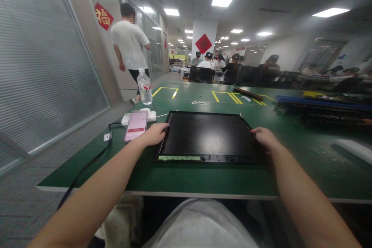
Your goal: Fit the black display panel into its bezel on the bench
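A black rectangular flat screen panel with a thin dark frame lies face up in front of me on the green table. Along its near edge runs a strip, pale green on the left half and dark on the right. My left hand is closed on the panel's left edge, with the thumb over the frame. On the opposite side, my right hand grips the right edge, thumb on top. The fingers beneath the panel are hidden on both sides.
Left of the panel sit a phone, a white adapter and a water bottle. A black cable crosses the table's left edge. Dark panels with blue edging are stacked at right. A person walks beyond the table.
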The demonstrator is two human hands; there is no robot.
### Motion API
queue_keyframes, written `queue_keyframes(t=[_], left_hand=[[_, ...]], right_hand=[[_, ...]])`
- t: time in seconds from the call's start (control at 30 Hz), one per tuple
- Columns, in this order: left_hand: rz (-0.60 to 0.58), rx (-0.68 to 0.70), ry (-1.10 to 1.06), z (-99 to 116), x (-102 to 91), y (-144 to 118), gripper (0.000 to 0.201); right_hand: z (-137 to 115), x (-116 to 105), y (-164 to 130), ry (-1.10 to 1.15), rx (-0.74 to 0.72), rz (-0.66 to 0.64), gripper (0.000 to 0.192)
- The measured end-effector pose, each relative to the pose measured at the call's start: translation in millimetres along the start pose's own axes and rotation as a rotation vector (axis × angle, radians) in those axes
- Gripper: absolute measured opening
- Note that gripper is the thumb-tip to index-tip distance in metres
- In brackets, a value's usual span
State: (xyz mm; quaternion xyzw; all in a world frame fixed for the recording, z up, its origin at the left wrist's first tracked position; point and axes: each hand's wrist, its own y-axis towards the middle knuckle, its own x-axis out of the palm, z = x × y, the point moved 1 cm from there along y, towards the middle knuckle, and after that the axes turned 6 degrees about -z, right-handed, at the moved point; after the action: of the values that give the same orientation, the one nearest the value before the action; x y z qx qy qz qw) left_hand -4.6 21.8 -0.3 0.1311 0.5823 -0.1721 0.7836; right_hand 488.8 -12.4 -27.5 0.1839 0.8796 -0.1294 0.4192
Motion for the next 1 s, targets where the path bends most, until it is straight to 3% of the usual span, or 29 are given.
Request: queue_keyframes(t=[0.23, 0.5, 0.77, 1.0], left_hand=[[0.010, -0.011, -0.030, 1, -1.1, -1, 0.054], [0.044, -0.078, -0.263, -1, -0.6, -2, 0.059], [0.089, -0.174, -0.856, 17, -8.2, -7, 0.063], [0.214, -0.240, -1.304, 18, -1.6, -1, 0.054]], right_hand=[[0, 2, 1, -0.067, -0.022, 0.032, 0.036], [2, 2, 3, -0.082, -0.025, 0.032, 0.039], [-1, 1, 2, -0.083, -0.002, 0.025, 0.039], [1, 2, 5, -0.073, -0.008, 0.016, 0.038]])
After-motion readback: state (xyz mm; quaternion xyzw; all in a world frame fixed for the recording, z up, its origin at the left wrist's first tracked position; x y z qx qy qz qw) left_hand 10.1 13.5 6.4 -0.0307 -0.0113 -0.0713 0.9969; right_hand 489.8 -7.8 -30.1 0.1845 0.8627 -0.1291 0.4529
